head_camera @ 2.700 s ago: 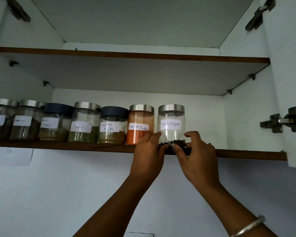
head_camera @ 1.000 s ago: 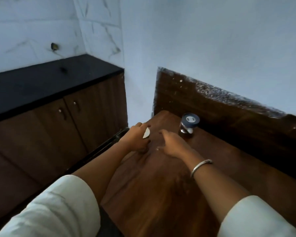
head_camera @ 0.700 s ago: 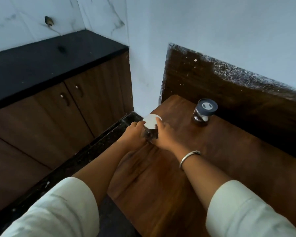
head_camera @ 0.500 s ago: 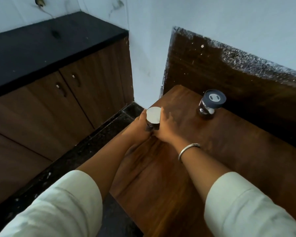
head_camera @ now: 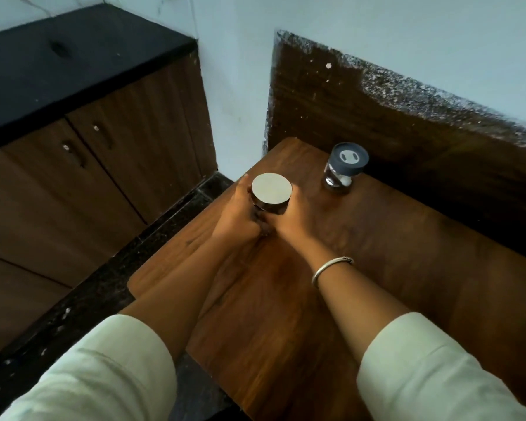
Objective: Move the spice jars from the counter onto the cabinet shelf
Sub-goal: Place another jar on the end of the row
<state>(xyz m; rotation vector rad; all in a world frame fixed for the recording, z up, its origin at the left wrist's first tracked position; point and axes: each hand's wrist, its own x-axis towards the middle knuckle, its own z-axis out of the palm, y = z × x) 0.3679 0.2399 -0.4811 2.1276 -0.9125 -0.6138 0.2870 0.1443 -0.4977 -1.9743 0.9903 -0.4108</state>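
A spice jar with a flat silver lid is near the left end of the brown wooden counter. My left hand grips its left side and my right hand grips its right side, so most of the glass is hidden. I cannot tell whether it rests on the wood or is just off it. A second jar with a dark blue lid stands upright farther back, to the right, against the dark backsplash. The cabinet shelf is out of view.
A dark wooden backsplash runs behind the counter below a pale wall. To the left, lower down, stands a black-topped cabinet with brown doors. A dark speckled stone strip lies between it and the counter's edge.
My view dropped from the cabinet shelf, where both hands set down the black pepper jar, to the counter. Both hands then closed around the silver-lidded jar, which now looks nearer and larger.
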